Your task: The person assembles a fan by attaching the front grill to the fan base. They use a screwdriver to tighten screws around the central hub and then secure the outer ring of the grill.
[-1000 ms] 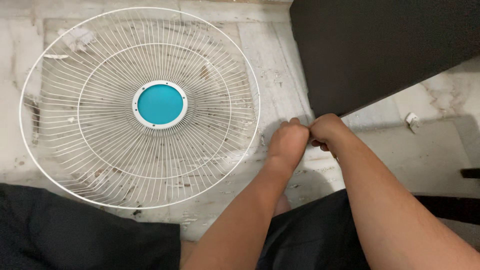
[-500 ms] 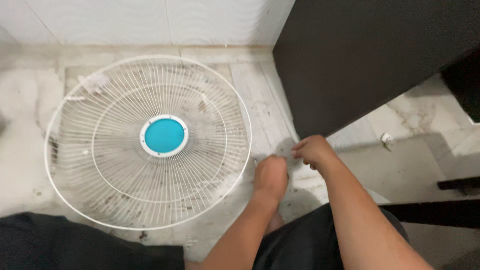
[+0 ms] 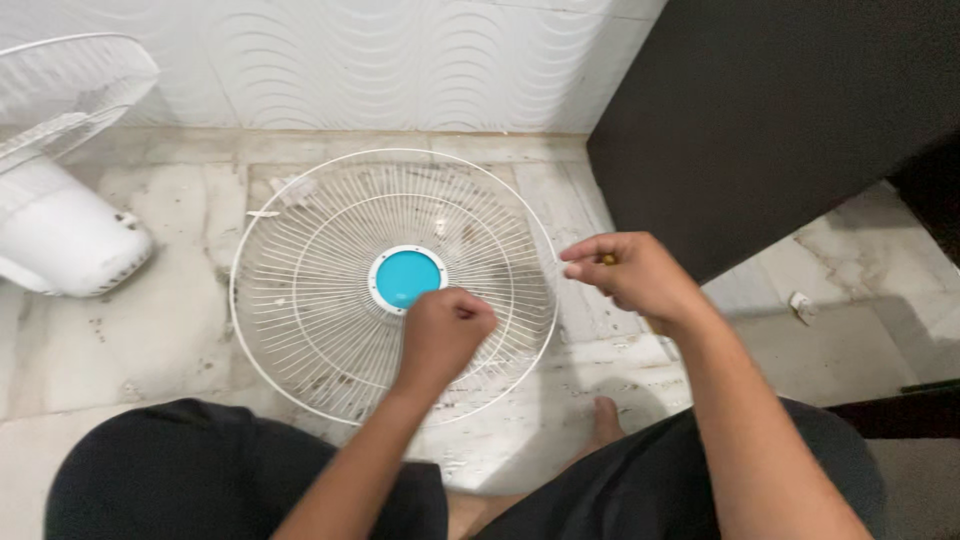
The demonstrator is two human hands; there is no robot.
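White fan body (image 3: 60,230) lies beside dark cabinet (image 3: 760,110), patterned wall (image 3: 400,60).

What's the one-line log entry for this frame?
left hand: fisted above fan grille | right hand: pinching small yellowish item, kind unclear | grille: flat on floor | fan body: far left

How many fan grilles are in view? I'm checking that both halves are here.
2: one white grille lies flat on the floor under the left hand; another grille sits on the fan body at far left, partly cropped.
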